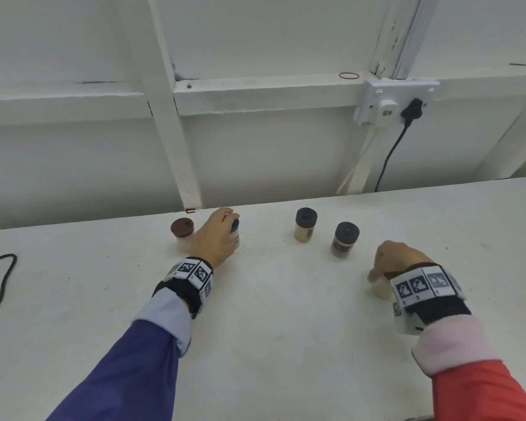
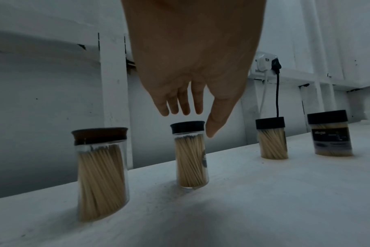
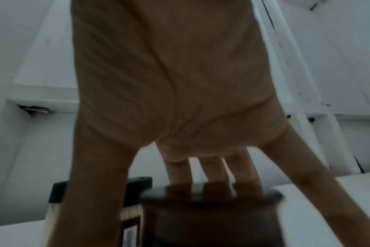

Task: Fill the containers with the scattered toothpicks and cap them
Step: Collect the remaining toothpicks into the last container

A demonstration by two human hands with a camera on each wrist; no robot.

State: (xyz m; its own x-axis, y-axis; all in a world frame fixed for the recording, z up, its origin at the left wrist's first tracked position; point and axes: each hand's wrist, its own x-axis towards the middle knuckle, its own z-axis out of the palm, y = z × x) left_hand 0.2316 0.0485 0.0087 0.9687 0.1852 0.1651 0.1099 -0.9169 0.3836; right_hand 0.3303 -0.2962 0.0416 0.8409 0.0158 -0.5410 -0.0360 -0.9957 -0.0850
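Note:
Several clear containers packed with toothpicks stand capped on the white table (image 1: 271,314). My left hand (image 1: 233,221) hovers open over the slim black-capped container (image 2: 190,158). Its fingertips (image 2: 180,110) sit just above the cap and its thumb hangs beside it. A brown-lidded jar (image 2: 101,167) stands to the left of this container. On the right are a black-capped container (image 2: 272,143) and a labelled one (image 2: 332,138). My right hand (image 3: 154,197) cups a fifth container (image 1: 380,290) from above. It holds the dark cap (image 3: 211,198) with fingers behind and thumb in front.
A wall socket (image 1: 389,101) with a black plug and cable is on the white panelled wall behind the table. Another black cable (image 1: 0,284) loops on the table's left edge. A rubber band (image 1: 349,75) lies on the wall ledge. No loose toothpicks show.

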